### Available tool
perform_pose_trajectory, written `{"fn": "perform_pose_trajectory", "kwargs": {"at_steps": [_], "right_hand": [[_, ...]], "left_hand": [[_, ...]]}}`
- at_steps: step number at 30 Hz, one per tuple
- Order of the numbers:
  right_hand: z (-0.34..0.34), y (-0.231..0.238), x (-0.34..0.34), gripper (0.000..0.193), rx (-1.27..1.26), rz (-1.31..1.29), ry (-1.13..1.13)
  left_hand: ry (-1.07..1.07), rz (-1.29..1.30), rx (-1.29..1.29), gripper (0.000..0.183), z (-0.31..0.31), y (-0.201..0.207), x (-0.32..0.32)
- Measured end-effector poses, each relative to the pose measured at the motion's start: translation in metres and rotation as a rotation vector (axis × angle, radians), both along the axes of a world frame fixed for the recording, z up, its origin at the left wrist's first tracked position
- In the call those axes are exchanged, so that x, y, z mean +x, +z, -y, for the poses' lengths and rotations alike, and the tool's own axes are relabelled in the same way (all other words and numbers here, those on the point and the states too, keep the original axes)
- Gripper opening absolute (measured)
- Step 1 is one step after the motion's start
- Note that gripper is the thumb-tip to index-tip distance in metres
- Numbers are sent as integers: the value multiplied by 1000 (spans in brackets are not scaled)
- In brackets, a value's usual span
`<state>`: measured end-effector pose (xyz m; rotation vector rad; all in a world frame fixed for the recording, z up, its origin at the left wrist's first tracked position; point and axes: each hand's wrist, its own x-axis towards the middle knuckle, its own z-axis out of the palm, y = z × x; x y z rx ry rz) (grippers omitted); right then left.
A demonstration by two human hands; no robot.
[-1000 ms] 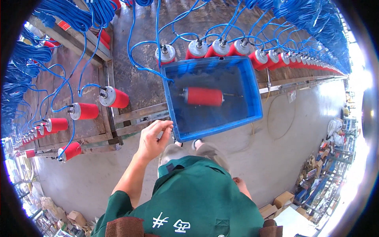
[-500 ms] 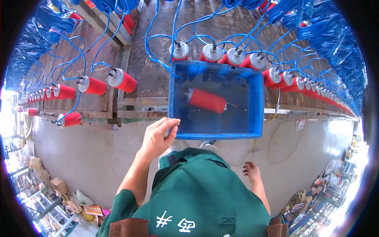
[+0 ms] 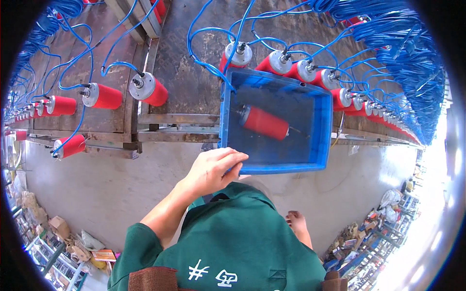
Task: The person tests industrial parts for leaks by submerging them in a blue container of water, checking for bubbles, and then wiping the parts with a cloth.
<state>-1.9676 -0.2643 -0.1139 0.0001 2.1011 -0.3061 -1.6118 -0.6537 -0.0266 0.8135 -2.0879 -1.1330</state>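
A blue plastic bin (image 3: 324, 145) stands in front of me and overhangs the near edge of the table. Inside it a red cylinder (image 3: 266, 122) lies on its side, slightly tilted, with a thin rod or wire at its right end; what looks like water covers it. My left hand (image 3: 211, 170) is over the bin's near left corner, fingers curled and thumb drawn in close; whether it grips the rim is hidden. Low at my right side hangs my right hand (image 3: 297, 223), loosely open, touching nothing that I can see.
Several red cylinders with metal ends (image 3: 306, 71) stand in a row behind the bin on the worn table (image 3: 194, 92), joined to blue cables. More cylinders (image 3: 104, 96) line the left side. Blue cable bundles (image 3: 395, 46) hang at the upper right. Shelves with clutter (image 3: 361, 233) flank the floor.
The view has shifted a little, so the bin and table sit farther right. My left hand has moved slightly right across the bin's near corner. My right hand still hangs low.
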Motion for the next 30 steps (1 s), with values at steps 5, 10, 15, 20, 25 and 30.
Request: {"fn": "perform_pose_trajectory", "kwargs": {"at_steps": [5, 10, 15, 20, 25, 30], "right_hand": [[56, 33, 24, 23, -75, -206, 278], [208, 122, 48, 10, -656, -330, 481], [348, 128, 71, 36, -882, -396, 1132], [418, 70, 83, 77, -569, -590, 1553], [450, 50, 104, 92, -229, -491, 1636], [455, 27, 98, 97, -282, -449, 1564]], "left_hand": [[-103, -17, -36, 26, 3, -6, 2], [-62, -30, -27, 26, -1, -7, 7], [-50, -19, 6, 26, -1, -3, 10], [-22, -64, -36, 26, -2, 2, 18], [1, -51, -5, 26, -3, 0, 19], [36, -51, -4, 26, -5, -6, 7]]}}
